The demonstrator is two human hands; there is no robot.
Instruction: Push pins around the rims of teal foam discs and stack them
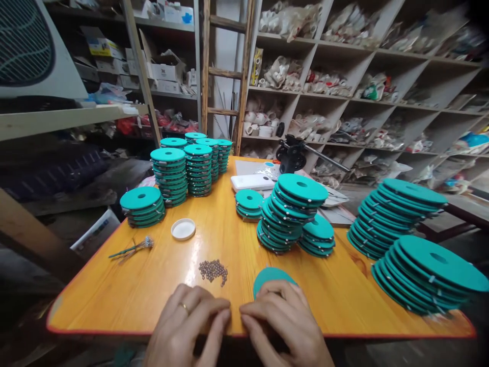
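Thumb and fingertips of my left hand (189,321) are pinched together near the table's front edge. Opposite it, a small gap away, my right hand (284,318) makes a similar pinch. Whatever lies between the fingertips is too small or hidden to make out. A flat green foam disc (269,278) shows behind my right hand, partly covered by its fingers; whether they grip it I cannot tell. Just beyond my left hand lies a loose pile of small dark round beads (214,270).
A white round lid (183,229) and a bundle of thin wire-like pieces (133,247) lie left on the wooden table (225,229). Stacked green discs stand back left (168,176), centre (286,214) and right (431,275). Behind them are a black clamp-like device (292,155) and a wooden ladder (225,71).
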